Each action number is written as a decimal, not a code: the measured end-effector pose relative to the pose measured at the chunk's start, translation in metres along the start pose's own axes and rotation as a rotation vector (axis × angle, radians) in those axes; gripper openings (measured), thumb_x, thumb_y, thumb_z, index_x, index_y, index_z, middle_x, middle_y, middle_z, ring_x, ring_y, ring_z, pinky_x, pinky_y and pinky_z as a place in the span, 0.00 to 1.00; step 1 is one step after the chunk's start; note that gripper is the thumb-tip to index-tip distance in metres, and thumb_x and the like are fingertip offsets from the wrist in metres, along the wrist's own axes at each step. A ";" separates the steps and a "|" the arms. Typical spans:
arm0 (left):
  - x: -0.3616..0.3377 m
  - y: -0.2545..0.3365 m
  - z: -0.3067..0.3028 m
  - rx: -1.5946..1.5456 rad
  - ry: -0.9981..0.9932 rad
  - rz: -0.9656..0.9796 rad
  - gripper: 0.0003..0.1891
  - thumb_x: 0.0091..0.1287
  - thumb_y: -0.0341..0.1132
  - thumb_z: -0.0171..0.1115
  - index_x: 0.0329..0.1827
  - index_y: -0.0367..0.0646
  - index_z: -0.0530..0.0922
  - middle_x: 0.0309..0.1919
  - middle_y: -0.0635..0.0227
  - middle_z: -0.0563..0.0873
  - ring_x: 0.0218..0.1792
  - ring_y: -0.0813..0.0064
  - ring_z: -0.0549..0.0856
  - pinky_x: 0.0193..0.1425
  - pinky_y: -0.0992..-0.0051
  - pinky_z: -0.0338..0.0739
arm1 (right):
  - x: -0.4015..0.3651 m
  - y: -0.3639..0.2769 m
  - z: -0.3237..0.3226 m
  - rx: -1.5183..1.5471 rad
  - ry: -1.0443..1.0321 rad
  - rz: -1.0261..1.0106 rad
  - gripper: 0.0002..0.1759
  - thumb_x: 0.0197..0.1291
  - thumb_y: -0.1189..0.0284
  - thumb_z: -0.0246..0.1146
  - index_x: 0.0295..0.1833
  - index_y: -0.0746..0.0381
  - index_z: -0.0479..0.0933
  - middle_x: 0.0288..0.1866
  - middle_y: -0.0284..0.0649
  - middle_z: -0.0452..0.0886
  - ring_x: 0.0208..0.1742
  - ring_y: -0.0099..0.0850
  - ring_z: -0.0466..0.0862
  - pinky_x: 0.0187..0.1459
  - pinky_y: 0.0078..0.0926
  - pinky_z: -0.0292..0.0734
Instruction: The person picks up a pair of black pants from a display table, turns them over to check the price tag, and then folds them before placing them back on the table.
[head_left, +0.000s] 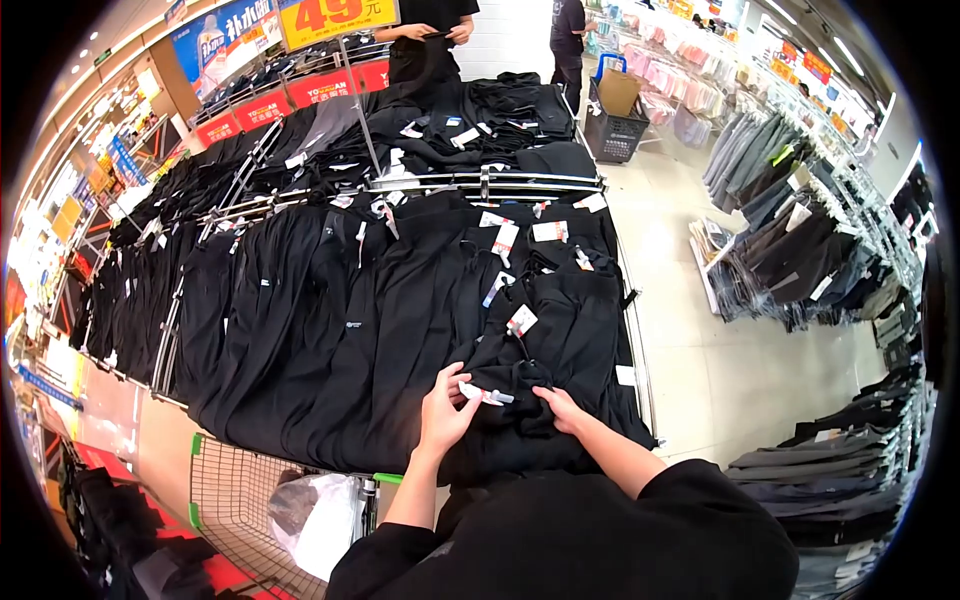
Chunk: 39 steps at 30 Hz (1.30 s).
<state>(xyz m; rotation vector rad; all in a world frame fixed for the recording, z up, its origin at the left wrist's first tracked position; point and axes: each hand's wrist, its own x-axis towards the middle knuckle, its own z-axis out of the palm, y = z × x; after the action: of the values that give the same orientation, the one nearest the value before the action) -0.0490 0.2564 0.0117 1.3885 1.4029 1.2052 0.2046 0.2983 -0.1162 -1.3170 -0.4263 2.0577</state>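
Black trousers with paper tags lie spread over a metal-railed display table. My left hand is at the near right part of the pile, its fingers closed on a white tag of one black garment. On the other side of that tag, my right hand pinches the dark cloth of the same garment. Another white tag lies just beyond my hands.
A shopping cart holding a white bag stands at the near left. Clothes racks line the right side. Two people stand beyond the table, near a black basket cart. A yellow price sign rises above the table.
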 end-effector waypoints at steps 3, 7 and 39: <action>-0.003 -0.001 -0.001 0.239 -0.089 0.011 0.30 0.57 0.31 0.71 0.63 0.42 0.71 0.49 0.55 0.85 0.49 0.58 0.86 0.53 0.66 0.80 | 0.002 0.001 0.000 -0.001 0.001 -0.008 0.19 0.64 0.68 0.64 0.58 0.65 0.75 0.52 0.42 0.83 0.50 0.36 0.84 0.53 0.36 0.81; -0.007 -0.010 0.003 0.418 -0.199 0.155 0.31 0.57 0.32 0.70 0.64 0.44 0.70 0.49 0.55 0.84 0.51 0.53 0.83 0.55 0.61 0.78 | 0.004 0.002 -0.003 -0.007 0.007 -0.013 0.21 0.63 0.68 0.64 0.58 0.67 0.74 0.53 0.43 0.83 0.52 0.36 0.83 0.54 0.36 0.80; -0.007 -0.007 0.020 0.513 -0.275 0.356 0.21 0.67 0.33 0.61 0.63 0.40 0.73 0.56 0.53 0.81 0.57 0.55 0.80 0.61 0.62 0.76 | 0.000 0.000 -0.001 -0.015 0.005 -0.013 0.20 0.64 0.68 0.64 0.58 0.66 0.75 0.51 0.43 0.83 0.49 0.35 0.84 0.51 0.36 0.81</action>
<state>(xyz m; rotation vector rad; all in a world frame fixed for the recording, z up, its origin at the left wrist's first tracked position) -0.0311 0.2518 0.0002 2.1439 1.3550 0.8407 0.2054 0.2984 -0.1164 -1.3247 -0.4481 2.0442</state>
